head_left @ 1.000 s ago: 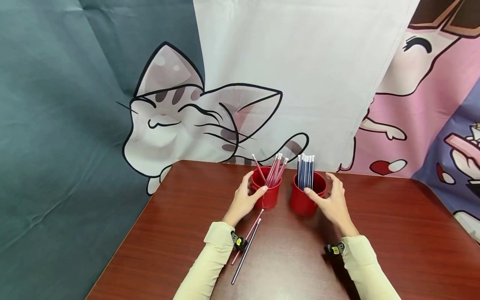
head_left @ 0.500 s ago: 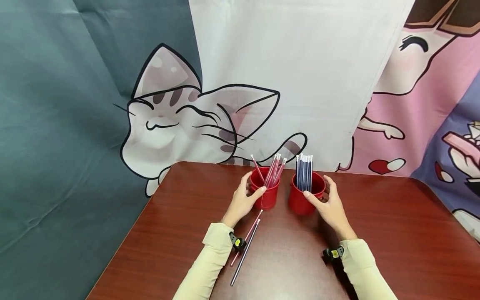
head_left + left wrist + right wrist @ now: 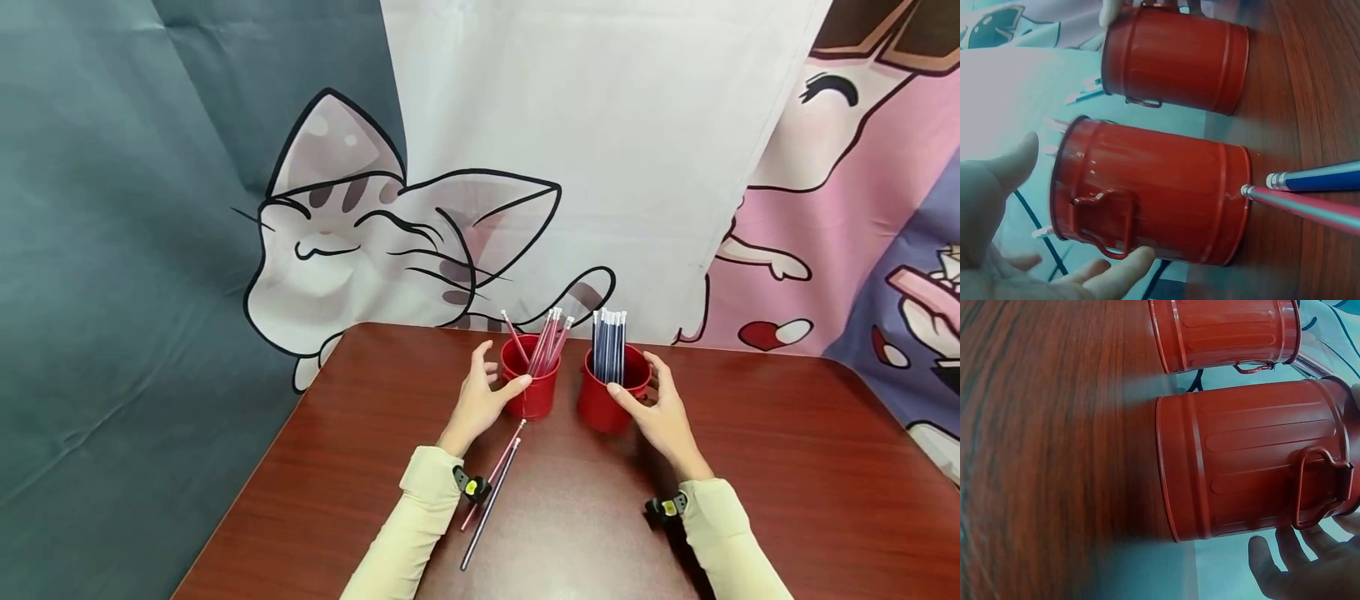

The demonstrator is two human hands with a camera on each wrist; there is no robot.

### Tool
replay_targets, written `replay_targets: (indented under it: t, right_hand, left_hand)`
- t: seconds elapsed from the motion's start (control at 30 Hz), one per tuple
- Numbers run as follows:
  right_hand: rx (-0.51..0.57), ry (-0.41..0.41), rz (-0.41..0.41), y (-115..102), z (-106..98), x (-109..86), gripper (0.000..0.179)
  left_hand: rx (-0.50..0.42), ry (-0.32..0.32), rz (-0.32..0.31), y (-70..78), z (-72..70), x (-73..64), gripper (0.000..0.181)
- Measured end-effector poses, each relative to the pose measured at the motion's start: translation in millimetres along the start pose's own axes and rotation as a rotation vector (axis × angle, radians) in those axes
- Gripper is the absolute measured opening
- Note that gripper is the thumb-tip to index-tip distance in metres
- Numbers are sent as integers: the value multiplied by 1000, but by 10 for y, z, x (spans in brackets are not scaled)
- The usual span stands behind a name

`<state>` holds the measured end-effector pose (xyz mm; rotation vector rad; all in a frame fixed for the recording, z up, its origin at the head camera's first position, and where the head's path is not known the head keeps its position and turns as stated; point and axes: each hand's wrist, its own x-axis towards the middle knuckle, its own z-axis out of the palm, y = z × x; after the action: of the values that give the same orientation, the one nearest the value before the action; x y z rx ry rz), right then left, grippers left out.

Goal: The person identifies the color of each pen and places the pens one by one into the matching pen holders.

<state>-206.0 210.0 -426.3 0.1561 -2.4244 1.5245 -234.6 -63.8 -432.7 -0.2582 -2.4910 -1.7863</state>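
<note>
Two small red metal buckets with side handles stand upright on the table. Pink pencils (image 3: 543,343) with white erasers lean in the left bucket (image 3: 534,400). Dark blue pencils (image 3: 609,346) stand bunched in the right bucket (image 3: 604,408). My left hand (image 3: 478,404) is spread beside the left bucket, thumb near its front rim; in the left wrist view the thumb is apart from the wall and a fingertip lies by the handle (image 3: 1125,225). My right hand (image 3: 666,417) holds the right bucket, thumb at the front rim and fingers by the handle (image 3: 1302,487).
A pink pencil (image 3: 506,454) and a dark blue pencil (image 3: 491,504) lie on the brown wooden table (image 3: 360,450), near the left wrist. Behind the table's far edge hangs a printed cloth (image 3: 480,83) with a cartoon cat.
My right fingers have closed in on the right bucket. My left fingers have opened and drawn slightly left, away from the left bucket. Buckets and pencils stay in place.
</note>
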Motion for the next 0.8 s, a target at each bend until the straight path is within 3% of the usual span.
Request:
replay_targets:
  t: [0.17,0.33,0.47,0.57,0.67,0.8]
  right_hand:
    - [3,-1,12,83,11,0,73]
    - [20,-8,31,283,20,46,76]
    - [17,-2,32,388,35,73,77]
    - [12,0,28,415,48,85,77]
    - [8,-1,24,410,52,97,77]
    - [19,-1,32,346,37,99,76]
  left_hand:
    - [61,42,-5,40,-53,-144,85]
    - [198,36,50,75,-118,-300,75]
    - [322,-51,131,99,-159,-472,46]
    - [387,-147,153,87,-155,-616,28]
    - [455,-218,171,45,-107,-729,21]
    - [612,-251,198,-14,-22,-818,18]
